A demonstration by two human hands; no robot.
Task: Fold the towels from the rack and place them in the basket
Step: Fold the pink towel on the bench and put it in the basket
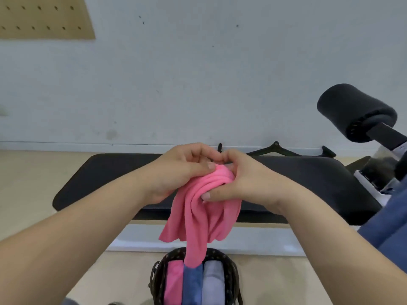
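Two hands meet at the pink towel's (201, 216) bunched top. The left hand (180, 170) and right hand (248, 181) pinch it with curled fingers (198, 153); the rest hangs above the basket (230, 271).

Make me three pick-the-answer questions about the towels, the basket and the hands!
1. Where is the basket?
A) on a shelf
B) low down, under the hanging pink towel
C) hung on the wall

2. How many folded towels stand in the basket?
A) one
B) three
C) five

3. What are the hands doing?
A) both gripping the hanging pink towel
B) resting empty
C) lifting the basket

Answers:
1 B, the towel's tip dangles over it.
2 B, folded pink towel, blue towel and lilac towel stand side by side.
3 A, left hand and right hand bunch its top.
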